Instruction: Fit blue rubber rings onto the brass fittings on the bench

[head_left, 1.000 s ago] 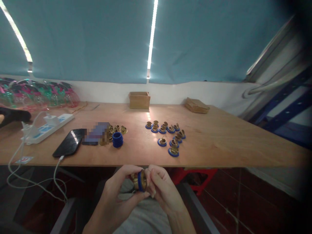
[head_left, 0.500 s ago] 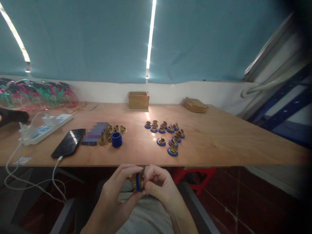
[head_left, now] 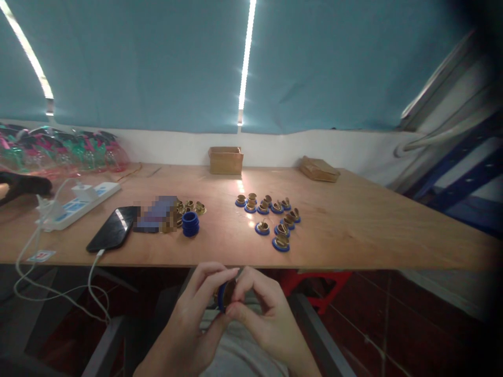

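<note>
Above my lap, in front of the table edge, a round brass-coloured fitting with a blue ring (head_left: 222, 298) is held on its side between my hands. My left hand (head_left: 190, 311) wraps it from the left, fingers over the top and thumb below. My right hand (head_left: 259, 301) pinches its right rim with thumb and forefinger. Fingers hide part of the fitting. On the table stands a stack of blue rings (head_left: 190, 225), with loose brass fittings (head_left: 200, 208) behind it. Several brass fittings with blue rings (head_left: 281, 243) sit in a group farther right, their lids tilted up.
Left on the table (head_left: 369, 225) lie a black phone (head_left: 113, 229) on a white cable, a blurred packet (head_left: 157, 213) and a power strip (head_left: 84, 205). Plastic bottles (head_left: 66, 152), a small cardboard box (head_left: 226, 161) and a folded brown bag (head_left: 319, 169) are at the back. A red stool (head_left: 314, 288) stands underneath.
The fitting has turned a little in my hands, so more of its brass face shows on the right. My right fingers have shifted along its rim. The view has moved slightly.
</note>
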`<action>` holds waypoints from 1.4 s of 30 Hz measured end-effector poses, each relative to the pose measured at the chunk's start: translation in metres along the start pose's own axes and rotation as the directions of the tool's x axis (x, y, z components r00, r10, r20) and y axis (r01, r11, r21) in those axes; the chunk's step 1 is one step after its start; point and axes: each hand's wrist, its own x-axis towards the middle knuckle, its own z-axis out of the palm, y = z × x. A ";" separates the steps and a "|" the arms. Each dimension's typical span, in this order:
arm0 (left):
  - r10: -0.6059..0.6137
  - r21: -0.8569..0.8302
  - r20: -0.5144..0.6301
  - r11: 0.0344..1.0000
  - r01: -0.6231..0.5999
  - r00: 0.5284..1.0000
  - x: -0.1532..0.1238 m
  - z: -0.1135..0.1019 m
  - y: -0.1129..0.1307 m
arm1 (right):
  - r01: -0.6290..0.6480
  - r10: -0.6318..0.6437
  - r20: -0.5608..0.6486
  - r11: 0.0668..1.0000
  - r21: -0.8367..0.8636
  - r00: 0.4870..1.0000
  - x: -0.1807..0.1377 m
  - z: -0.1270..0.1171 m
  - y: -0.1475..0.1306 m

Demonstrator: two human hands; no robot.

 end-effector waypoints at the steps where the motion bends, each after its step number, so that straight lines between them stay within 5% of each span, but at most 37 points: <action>1: 0.003 -0.023 -0.003 1.000 -0.003 1.000 0.000 0.001 -0.001 | 0.033 -0.033 0.001 0.998 -0.050 0.999 0.000 0.000 -0.002; 8: 0.015 -0.212 -0.013 0.977 -0.017 1.000 0.000 0.002 -0.005 | 0.259 -0.248 0.076 0.910 -0.324 0.966 -0.006 0.000 -0.009; 16: 0.049 -0.297 -0.064 0.953 -0.066 0.997 -0.001 -0.002 -0.002 | 0.360 -0.359 0.094 0.810 -0.463 0.929 -0.009 0.003 -0.021; 34: 0.068 -0.231 -0.098 0.969 -0.089 0.993 0.000 -0.001 -0.005 | 0.280 -0.243 0.139 0.850 -0.447 0.960 -0.009 0.001 -0.019; 42: -0.072 -0.299 -0.128 0.954 0.030 0.989 0.001 0.005 -0.001 | 0.029 -0.049 -0.155 0.991 -0.127 0.987 -0.008 0.004 -0.012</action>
